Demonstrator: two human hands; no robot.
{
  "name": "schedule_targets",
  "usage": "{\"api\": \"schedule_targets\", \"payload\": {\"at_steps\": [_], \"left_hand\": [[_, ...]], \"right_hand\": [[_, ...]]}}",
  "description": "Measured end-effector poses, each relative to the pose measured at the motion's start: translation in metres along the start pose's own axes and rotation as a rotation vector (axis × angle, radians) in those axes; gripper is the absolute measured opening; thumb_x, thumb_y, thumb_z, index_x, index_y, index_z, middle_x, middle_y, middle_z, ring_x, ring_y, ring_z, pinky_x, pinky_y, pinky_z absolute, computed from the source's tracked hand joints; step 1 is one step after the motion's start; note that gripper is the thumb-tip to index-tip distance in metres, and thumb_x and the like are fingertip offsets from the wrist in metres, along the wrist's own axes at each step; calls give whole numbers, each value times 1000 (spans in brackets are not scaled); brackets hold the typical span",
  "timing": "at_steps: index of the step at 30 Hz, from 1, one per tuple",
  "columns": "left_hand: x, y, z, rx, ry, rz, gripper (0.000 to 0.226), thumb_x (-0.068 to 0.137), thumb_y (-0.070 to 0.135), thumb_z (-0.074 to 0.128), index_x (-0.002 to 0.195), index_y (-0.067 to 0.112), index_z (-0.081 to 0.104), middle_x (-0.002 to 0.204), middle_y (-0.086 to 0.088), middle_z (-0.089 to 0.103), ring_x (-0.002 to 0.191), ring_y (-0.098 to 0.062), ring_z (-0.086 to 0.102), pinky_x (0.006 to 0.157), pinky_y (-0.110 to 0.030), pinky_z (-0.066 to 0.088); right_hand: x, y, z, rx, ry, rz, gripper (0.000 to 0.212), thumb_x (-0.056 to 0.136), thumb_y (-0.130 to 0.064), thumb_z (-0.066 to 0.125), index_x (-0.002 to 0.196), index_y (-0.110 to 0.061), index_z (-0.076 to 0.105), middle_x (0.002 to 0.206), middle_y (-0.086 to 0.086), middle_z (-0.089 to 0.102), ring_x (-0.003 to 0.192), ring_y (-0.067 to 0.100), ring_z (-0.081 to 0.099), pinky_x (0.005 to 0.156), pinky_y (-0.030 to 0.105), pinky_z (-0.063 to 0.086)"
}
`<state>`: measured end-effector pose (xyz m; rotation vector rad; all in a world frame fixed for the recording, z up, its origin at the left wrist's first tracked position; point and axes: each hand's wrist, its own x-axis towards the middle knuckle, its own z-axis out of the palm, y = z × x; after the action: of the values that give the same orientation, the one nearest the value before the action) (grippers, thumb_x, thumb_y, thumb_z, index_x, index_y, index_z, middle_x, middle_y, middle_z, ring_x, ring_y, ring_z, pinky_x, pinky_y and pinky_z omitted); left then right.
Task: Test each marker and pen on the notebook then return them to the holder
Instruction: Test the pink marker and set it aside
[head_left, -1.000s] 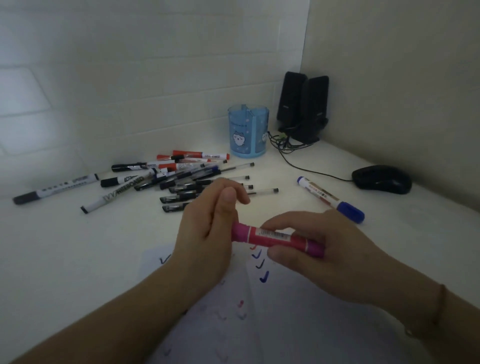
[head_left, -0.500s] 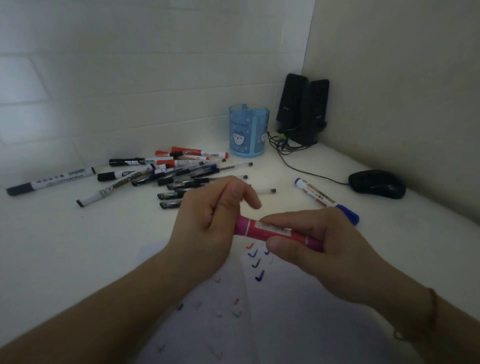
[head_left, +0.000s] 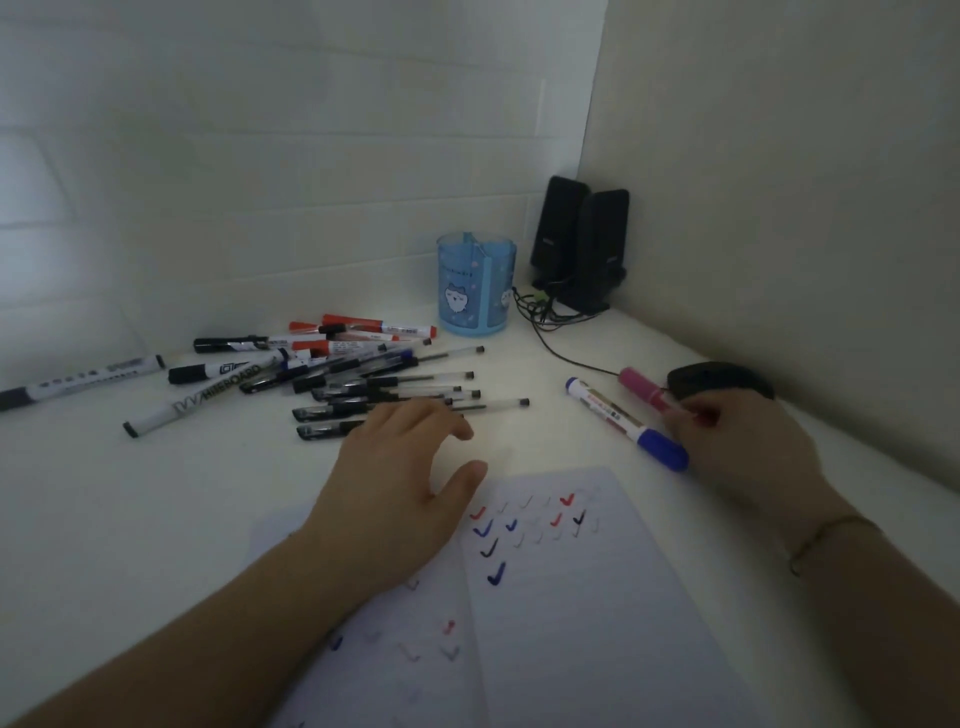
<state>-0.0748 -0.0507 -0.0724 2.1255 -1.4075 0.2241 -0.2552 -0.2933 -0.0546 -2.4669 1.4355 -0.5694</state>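
Gripping the pink marker by its rear end, the right hand holds it low over the worktop, just beside the blue-capped marker and near the mouse. Left hand is spread, holding nothing, over the notebook's top edge, fingertips at the pen pile. Blue holder stands behind the pile, beside the speakers.
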Motion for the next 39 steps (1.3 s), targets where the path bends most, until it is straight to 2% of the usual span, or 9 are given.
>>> {"api": "schedule_targets", "payload": {"at_steps": [6, 10, 15, 18, 22, 26, 33, 36, 39], "left_hand": [[2, -5, 2, 10, 11, -33, 43, 82, 60, 35, 104, 34, 59, 114, 16, 55, 110, -12, 47, 95, -38, 42], [4, -10, 1, 20, -1, -84, 38, 82, 59, 40, 106, 36, 59, 116, 18, 54, 112, -10, 44, 98, -39, 39], [5, -15, 1, 28, -9, -123, 28, 88, 51, 51, 110, 36, 57, 122, 18, 50, 119, -10, 40, 104, -40, 34], [7, -18, 1, 29, -9, -143, 28, 88, 50, 53, 111, 35, 57, 123, 16, 50, 120, -11, 40, 105, -39, 33], [7, -20, 4, 18, -1, -134, 26, 87, 49, 54, 109, 35, 57, 122, 16, 50, 120, -11, 40, 105, -38, 33], [8, -21, 5, 12, -1, -96, 26, 86, 47, 57, 108, 33, 59, 120, 14, 53, 118, -13, 41, 103, -40, 35], [9, -8, 1, 33, 32, 11, 37, 82, 51, 42, 102, 27, 62, 113, 7, 59, 110, -17, 48, 96, -39, 40], [4, 0, -1, 93, 28, 124, 34, 84, 44, 43, 99, 22, 65, 109, 4, 62, 107, -21, 53, 94, -43, 43], [0, 1, -9, 177, -19, 224, 32, 87, 39, 44, 99, 19, 66, 108, 0, 62, 103, -26, 56, 91, -44, 44]], "right_hand": [[-4, -13, 10, -207, 147, -237, 49, 82, -63, 50, 116, -30, 62, 113, -1, 62, 103, 28, 54, 87, 40, 47], [-5, -18, 16, -136, 14, -311, 35, 85, -49, 56, 113, -29, 60, 101, -2, 62, 85, 19, 58, 82, 40, 50], [0, -2, 11, -174, 59, -239, 22, 85, -40, 56, 102, -28, 60, 85, -3, 62, 72, 19, 57, 69, 32, 48], [5, 5, 14, -196, 47, -209, 28, 84, -40, 58, 108, -26, 59, 84, -3, 61, 71, 18, 56, 69, 33, 49], [8, 7, 15, -12, -12, -171, 50, 77, -34, 73, 120, -17, 56, 97, 1, 58, 81, 18, 52, 73, 31, 45], [8, 6, 11, 5, -51, -121, 51, 70, -40, 79, 106, -10, 60, 90, 6, 55, 72, 16, 48, 56, 23, 32], [-2, 7, 6, -55, 12, -86, 46, 82, -57, 59, 72, -13, 48, 73, 10, 55, 64, 26, 51, 54, 29, 33], [-5, 2, -14, 26, 66, -44, 43, 86, -55, 54, 84, -13, 61, 82, 12, 64, 70, 28, 58, 63, 31, 45], [-19, 0, -52, 83, 100, -61, 36, 91, -44, 53, 93, -10, 63, 86, 13, 64, 70, 27, 53, 66, 29, 42]]}}
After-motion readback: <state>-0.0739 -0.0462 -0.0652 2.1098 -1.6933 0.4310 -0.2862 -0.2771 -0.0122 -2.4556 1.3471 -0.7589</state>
